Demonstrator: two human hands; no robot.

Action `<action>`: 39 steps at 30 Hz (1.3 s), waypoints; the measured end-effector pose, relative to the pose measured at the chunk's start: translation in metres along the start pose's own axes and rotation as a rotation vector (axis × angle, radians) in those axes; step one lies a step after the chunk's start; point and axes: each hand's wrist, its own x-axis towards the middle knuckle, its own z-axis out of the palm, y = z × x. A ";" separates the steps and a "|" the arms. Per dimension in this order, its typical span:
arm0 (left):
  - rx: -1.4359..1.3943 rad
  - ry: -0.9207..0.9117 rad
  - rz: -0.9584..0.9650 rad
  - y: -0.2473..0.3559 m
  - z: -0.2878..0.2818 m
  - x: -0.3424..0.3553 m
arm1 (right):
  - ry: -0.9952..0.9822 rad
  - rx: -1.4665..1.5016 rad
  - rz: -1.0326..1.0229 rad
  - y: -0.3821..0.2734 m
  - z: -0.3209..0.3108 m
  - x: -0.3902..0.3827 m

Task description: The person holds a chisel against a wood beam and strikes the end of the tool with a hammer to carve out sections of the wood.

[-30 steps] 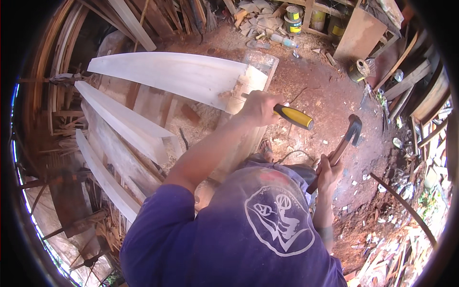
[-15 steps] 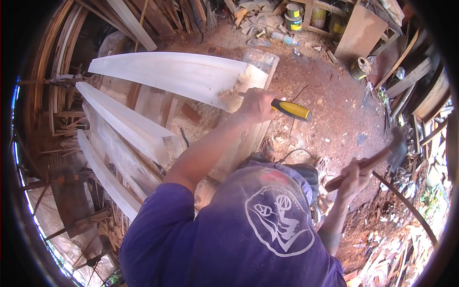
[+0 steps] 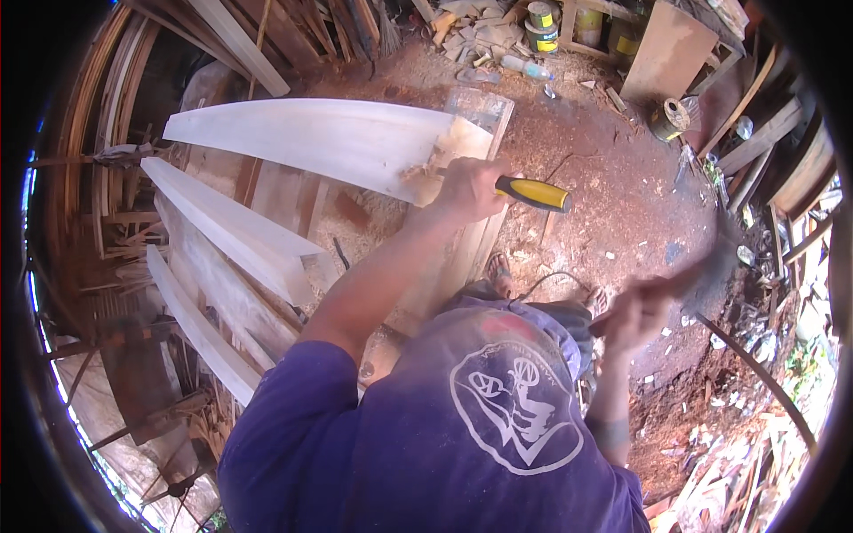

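My left hand (image 3: 471, 190) is closed round a chisel (image 3: 538, 194) with a yellow and black handle. The handle's butt sticks out to the right; the blade is mostly hidden by the fist, at the right end of a long, pale, curved board (image 3: 311, 133). That end of the board has a rough cut area near my fingers. Off to the right, my right hand (image 3: 633, 314) grips the wooden handle of a hammer (image 3: 677, 282), apart from the chisel. Motion smears the hammer and its dark head.
Under the board lies a wooden bench (image 3: 484, 105). More pale shaped boards (image 3: 235, 226) lie at the left. Timber lengths (image 3: 235, 44) lean at the far left. Tins (image 3: 542, 34), a plastic bottle (image 3: 526, 67) and wood scraps lie at the back. A fallen tin (image 3: 669, 119) rests at the far right.
My right hand has swung the hammer a little to the left and upward in view. My left hand and the chisel have shifted slightly left.
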 end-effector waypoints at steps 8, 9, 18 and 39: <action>-0.005 -0.024 0.023 0.001 0.009 -0.003 | -0.377 -0.547 0.276 0.000 0.052 -0.026; 0.037 -0.037 0.011 -0.003 0.006 -0.005 | -0.361 -0.521 0.351 0.004 0.050 -0.021; -0.288 0.085 -0.068 -0.020 -0.024 0.000 | -0.193 -0.464 0.363 0.033 -0.009 -0.006; 0.018 -0.090 0.124 0.009 0.005 -0.006 | -0.018 -0.083 0.479 0.028 -0.008 -0.019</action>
